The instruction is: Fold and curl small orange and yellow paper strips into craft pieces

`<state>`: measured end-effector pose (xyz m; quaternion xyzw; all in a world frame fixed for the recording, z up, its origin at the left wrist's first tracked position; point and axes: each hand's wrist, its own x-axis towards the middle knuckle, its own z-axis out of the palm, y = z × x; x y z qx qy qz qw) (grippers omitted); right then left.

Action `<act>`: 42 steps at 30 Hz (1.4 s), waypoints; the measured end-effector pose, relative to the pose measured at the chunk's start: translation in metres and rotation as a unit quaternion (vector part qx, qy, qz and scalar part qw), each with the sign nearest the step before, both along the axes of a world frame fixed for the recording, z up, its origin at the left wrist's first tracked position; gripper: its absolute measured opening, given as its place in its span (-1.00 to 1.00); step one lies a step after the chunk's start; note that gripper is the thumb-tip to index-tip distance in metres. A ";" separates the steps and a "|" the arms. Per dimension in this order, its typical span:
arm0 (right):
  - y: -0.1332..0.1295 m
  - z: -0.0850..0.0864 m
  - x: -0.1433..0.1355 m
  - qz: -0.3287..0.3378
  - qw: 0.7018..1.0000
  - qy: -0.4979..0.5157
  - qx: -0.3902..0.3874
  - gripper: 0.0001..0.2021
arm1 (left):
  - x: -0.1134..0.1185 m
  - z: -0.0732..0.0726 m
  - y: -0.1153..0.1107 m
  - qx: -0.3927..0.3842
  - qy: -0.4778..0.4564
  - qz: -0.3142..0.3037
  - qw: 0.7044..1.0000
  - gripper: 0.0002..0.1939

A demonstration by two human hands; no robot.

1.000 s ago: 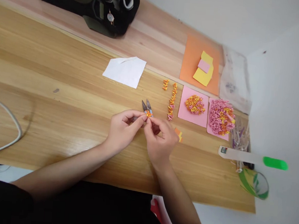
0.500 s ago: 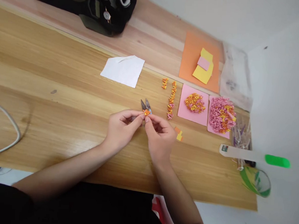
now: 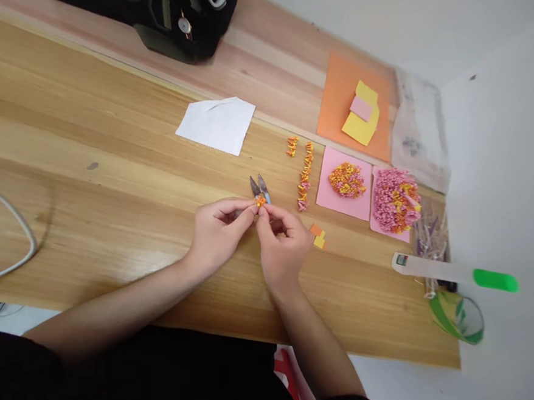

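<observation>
Between my fingertips is a small orange and yellow folded paper piece [image 3: 260, 201]. My left hand [image 3: 219, 230] pinches it from the left with thumb and forefinger, and my right hand [image 3: 284, 244] pinches it from the right. Just beyond the fingers, small scissors [image 3: 261, 187] lie with blades apart, their handles hidden by my hands. A column of orange, yellow and pink folded pieces [image 3: 305, 175] lies to the right, with a shorter column [image 3: 291, 146] beside it. Small orange and yellow paper bits [image 3: 319, 236] are by my right hand.
Pink squares bear a smaller heap [image 3: 347, 180] and a larger pink heap [image 3: 395, 200]. White paper [image 3: 216, 124], an orange sheet [image 3: 332, 107] and a black bag [image 3: 186, 48] lie farther back. A green-tipped white strip [image 3: 445, 270] and green tape roll [image 3: 471, 321] are right; a cable [image 3: 22, 225] is left.
The view has shifted slightly. My hands keep the same pinch on the small piece, with hardly any movement.
</observation>
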<state>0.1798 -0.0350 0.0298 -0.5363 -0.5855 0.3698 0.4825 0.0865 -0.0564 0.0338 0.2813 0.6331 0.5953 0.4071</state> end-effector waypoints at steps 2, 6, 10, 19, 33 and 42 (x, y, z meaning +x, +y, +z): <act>0.000 0.000 0.000 0.005 1.000 -0.006 0.006 -0.90 | 0.000 0.000 0.000 -0.007 0.001 0.002 1.000 -0.93; -0.002 0.002 -0.001 0.009 1.000 -0.006 0.003 -0.89 | -0.001 -0.001 0.001 -0.006 0.015 0.003 1.000 -0.92; -0.006 0.003 -0.003 0.019 1.000 0.002 0.003 -0.86 | -0.001 -0.001 0.002 -0.004 0.030 0.005 1.000 -0.92; -0.011 0.001 -0.005 0.041 0.999 0.014 0.010 -0.81 | -0.002 -0.005 0.000 0.002 0.056 0.016 0.998 -0.90; 0.005 -0.003 0.000 0.009 0.996 0.073 -0.044 -0.88 | 0.000 0.001 -0.004 0.060 -0.094 -0.029 0.993 -0.87; 0.012 -0.006 0.004 0.028 0.992 0.101 -0.075 -0.87 | -0.002 0.009 -0.002 0.000 -0.234 -0.013 0.972 -0.93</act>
